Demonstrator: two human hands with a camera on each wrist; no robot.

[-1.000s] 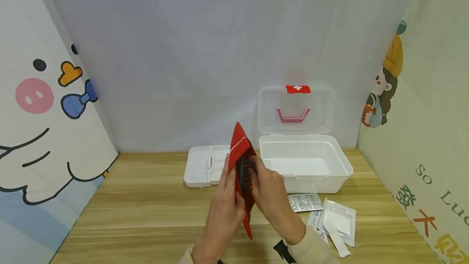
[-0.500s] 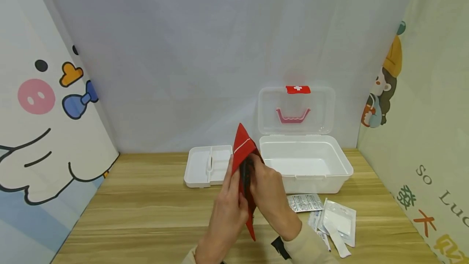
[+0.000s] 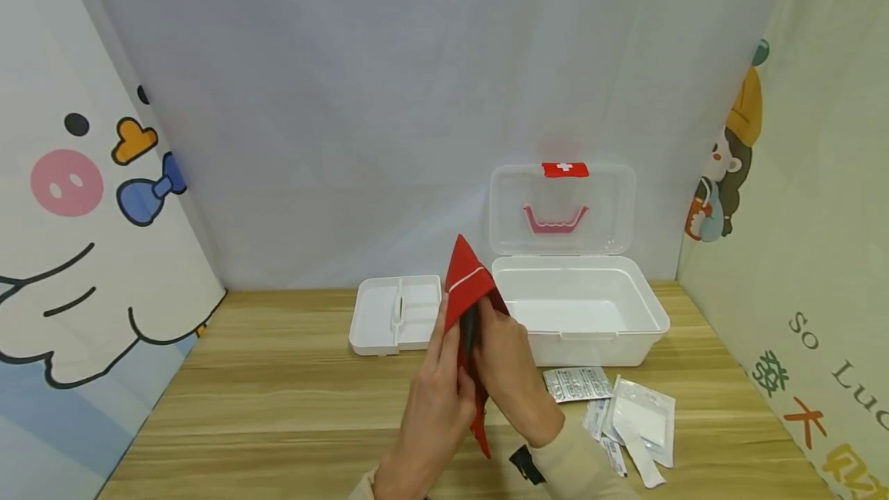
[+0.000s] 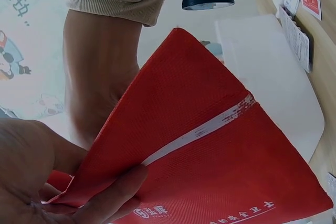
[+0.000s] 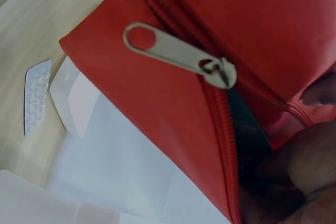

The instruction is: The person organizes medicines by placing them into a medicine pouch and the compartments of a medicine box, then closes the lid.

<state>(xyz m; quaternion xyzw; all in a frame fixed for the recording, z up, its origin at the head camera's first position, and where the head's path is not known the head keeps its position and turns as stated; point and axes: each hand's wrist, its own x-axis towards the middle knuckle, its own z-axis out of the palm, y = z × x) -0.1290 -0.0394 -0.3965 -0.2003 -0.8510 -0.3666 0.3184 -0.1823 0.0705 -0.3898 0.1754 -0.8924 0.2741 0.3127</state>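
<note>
A red zippered pouch (image 3: pixel 460 272) stands on edge between the two hands. My left hand (image 3: pixel 432 407) grips its left side, with fingers spread over the printed face in the left wrist view. My right hand (image 3: pixel 512 376) reaches into the pouch's mouth, its fingertips hidden inside. A dark item (image 3: pixel 468 327) shows as a narrow strip within the opening; I cannot tell whether the right fingers hold it. In the right wrist view the zipper pull (image 5: pixel 170 51) hangs at the end of the parted zipper.
Behind the hands stands a white box (image 3: pixel 583 347) with its clear lid (image 3: pixel 564 199) raised. To its left lies a white divided tray (image 3: pixel 375 316). A silver blister pack (image 3: pixel 578 384), a clear packet (image 3: pixel 663 434) and a white plastic strip (image 3: pixel 642 457) lie at the right.
The dark item with orange spots has gone deeper into the pouch, along with my right fingers. Pouch and hands have shifted slightly right.
</note>
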